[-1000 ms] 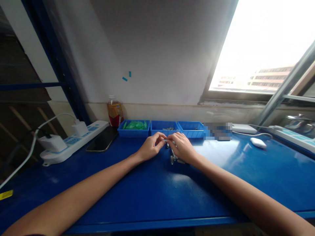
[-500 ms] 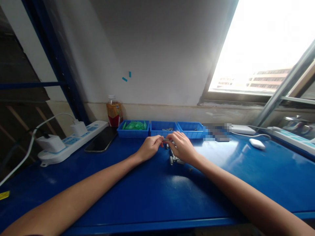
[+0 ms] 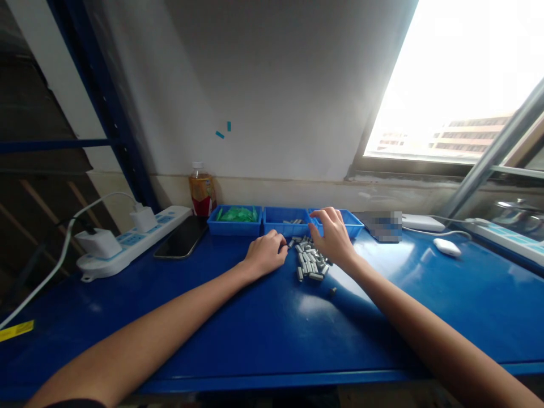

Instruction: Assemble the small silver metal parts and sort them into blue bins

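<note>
A pile of small grey metal cylinders lies on the blue table, with one small loose piece in front of it. My left hand rests at the left edge of the pile, fingers bent, thumb and forefinger apart; nothing shows between them. My right hand is raised over the pile's right side, before the right blue bin. Its thumb and fingers are spread, with nothing visible in them. Several similar metal pieces lie in the middle blue bin.
Green pieces fill the left blue bin. A bottle, a phone and a power strip stand at the left. To the right are a white earbud case, cables and another power strip.
My hands, which were together on a small piece, have come apart. The right has moved right and opened, while the left has lowered to the pile's edge. More of the pile shows.
</note>
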Demonstrator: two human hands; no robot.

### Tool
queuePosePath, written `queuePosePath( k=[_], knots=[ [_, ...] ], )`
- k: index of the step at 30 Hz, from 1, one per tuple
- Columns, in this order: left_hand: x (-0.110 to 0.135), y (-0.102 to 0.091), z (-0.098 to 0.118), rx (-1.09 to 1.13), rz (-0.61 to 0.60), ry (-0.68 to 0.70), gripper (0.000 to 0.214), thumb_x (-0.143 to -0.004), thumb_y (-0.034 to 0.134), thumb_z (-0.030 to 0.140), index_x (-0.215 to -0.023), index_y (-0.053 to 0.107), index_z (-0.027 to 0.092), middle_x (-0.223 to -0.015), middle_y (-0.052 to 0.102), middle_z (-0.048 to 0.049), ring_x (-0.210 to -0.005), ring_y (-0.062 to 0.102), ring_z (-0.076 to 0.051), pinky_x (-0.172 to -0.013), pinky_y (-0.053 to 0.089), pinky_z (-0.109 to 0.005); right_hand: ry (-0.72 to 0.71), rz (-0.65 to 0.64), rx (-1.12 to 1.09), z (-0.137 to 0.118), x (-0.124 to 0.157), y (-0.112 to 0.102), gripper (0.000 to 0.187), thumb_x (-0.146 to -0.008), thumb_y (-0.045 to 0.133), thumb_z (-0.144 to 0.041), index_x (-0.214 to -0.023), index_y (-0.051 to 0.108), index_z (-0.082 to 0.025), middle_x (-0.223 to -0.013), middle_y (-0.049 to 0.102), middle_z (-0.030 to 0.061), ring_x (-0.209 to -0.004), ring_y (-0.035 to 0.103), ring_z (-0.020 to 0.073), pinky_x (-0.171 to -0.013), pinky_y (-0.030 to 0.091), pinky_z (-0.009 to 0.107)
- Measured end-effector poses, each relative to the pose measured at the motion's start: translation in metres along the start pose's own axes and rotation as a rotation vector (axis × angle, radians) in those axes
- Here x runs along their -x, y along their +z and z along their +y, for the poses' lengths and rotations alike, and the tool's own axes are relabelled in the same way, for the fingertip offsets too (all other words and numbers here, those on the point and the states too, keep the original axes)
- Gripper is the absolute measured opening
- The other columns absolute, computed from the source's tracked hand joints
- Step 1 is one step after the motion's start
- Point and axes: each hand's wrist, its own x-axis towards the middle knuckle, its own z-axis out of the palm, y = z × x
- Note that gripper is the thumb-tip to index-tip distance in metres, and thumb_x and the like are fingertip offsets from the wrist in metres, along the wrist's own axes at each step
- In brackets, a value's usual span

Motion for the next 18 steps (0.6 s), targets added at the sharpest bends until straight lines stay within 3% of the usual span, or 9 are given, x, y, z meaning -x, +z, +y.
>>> queuePosePath(
  k=[4,9,12,15,18],
  knots=[
    [-0.004,-0.001,0.005,-0.053,-0.047,-0.039,0.035,-0.082,0.049,0.054,-0.102,0.060,0.027,-0.106,0.059,-0.0044,-0.087,0.064,-0.026,-0.071,0.048,-0.034,0.026,0.075,-0.087,-0.014,0.000,-0.007,0.023,-0.081,0.041,-0.008,-0.099,0.052,-0.018,-0.096,0.047,0.0099,-0.088,0.048,0.0227,-0.079,0.045,0.036],
    [-0.005,-0.002,0.007,-0.076,-0.057,-0.059,0.022,-0.087,0.044,0.039,-0.098,0.059,0.027,-0.106,0.059,-0.0030,-0.087,0.064,-0.023,-0.071,0.047,-0.032,0.068,0.031,-0.149,-0.027,0.003,-0.012,0.028,-0.075,0.038,-0.001,-0.091,0.050,-0.020,-0.088,0.046,0.0055,-0.073,0.050,0.0178,-0.066,0.045,0.030],
    [-0.005,-0.002,0.007,-0.060,-0.059,-0.082,0.027,-0.084,0.048,0.046,-0.101,0.057,0.026,-0.107,0.060,-0.0031,-0.088,0.063,-0.023,-0.072,0.047,-0.032,0.032,0.005,-0.210,-0.029,0.009,-0.015,0.031,-0.074,0.035,0.001,-0.090,0.051,-0.020,-0.086,0.048,0.0046,-0.072,0.052,0.0164,-0.067,0.045,0.029],
    [-0.005,-0.002,0.006,-0.044,-0.060,-0.071,0.031,-0.082,0.051,0.050,-0.100,0.058,0.026,-0.106,0.060,-0.0033,-0.087,0.063,-0.023,-0.071,0.047,-0.031,-0.021,-0.083,-0.218,-0.025,0.016,-0.014,0.029,-0.080,0.038,-0.004,-0.099,0.052,-0.019,-0.090,0.052,0.0073,-0.081,0.054,0.0198,-0.072,0.046,0.032],
    [-0.005,0.000,0.003,0.040,-0.021,-0.029,0.021,-0.086,0.048,0.040,-0.093,0.059,0.024,-0.101,0.062,-0.0035,-0.085,0.063,-0.022,-0.070,0.045,-0.030,-0.074,-0.230,-0.189,-0.019,0.020,-0.011,0.025,-0.084,0.046,-0.013,-0.107,0.053,-0.020,-0.092,0.058,0.0082,-0.090,0.053,0.0238,-0.079,0.046,0.036]
  ],
)
